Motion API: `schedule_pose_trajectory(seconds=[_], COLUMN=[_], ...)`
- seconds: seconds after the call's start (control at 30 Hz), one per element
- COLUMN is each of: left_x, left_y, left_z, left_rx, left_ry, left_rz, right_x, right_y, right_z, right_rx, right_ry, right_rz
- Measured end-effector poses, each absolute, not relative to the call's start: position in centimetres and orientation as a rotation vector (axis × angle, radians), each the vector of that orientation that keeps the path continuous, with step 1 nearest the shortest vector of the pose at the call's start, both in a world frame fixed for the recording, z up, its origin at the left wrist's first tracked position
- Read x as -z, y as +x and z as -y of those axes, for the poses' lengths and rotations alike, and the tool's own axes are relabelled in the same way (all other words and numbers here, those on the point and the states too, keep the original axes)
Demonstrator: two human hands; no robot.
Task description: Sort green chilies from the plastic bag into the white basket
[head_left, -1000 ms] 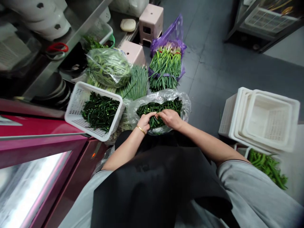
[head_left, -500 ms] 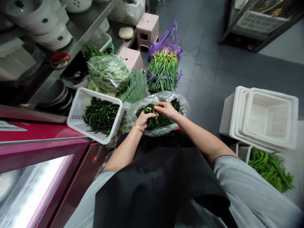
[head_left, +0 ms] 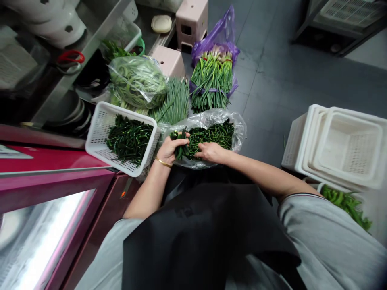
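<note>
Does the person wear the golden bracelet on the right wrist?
No, the golden bracelet circles the wrist of the left hand, which holds a bunch of dark green peppers.

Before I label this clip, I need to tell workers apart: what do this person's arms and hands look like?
Short, loose grey sleeves with thin dark edging leave the forearms bare. The left hand has a smooth gold-coloured bangle at its wrist; the right hand has none. Neither wears a glove.
</note>
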State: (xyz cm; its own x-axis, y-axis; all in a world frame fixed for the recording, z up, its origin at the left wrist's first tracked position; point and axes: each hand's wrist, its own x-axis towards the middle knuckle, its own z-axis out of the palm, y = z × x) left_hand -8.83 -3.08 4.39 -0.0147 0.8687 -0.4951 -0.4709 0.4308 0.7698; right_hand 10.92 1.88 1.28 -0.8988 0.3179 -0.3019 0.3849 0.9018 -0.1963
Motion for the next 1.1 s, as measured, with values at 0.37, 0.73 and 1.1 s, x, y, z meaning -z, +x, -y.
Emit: schedule_pose_trajectory(seconds=[0.37,0.73,1.1], left_x=[-3.8,-5.9,-1.2], left_y=[-11.0,-9.6,-4.1], left_z=[1.6,0.3,-1.1], left_rx=[-1.245,-1.289,-1.102], left_ry=[0.755,0.781,0.75], left_rz=[-1.543,-1.3,-1.308], right_x=[-4.0,-3.4,-4.0], right_y=[11.1,13.6,11.0], right_z=[-8.9,-10.5,-6.0], right_rx=[0.355,0.74,0.681], right_ry=[0.935,1.261,1.337], right_rz=[-2.666,-2.766,-2.999])
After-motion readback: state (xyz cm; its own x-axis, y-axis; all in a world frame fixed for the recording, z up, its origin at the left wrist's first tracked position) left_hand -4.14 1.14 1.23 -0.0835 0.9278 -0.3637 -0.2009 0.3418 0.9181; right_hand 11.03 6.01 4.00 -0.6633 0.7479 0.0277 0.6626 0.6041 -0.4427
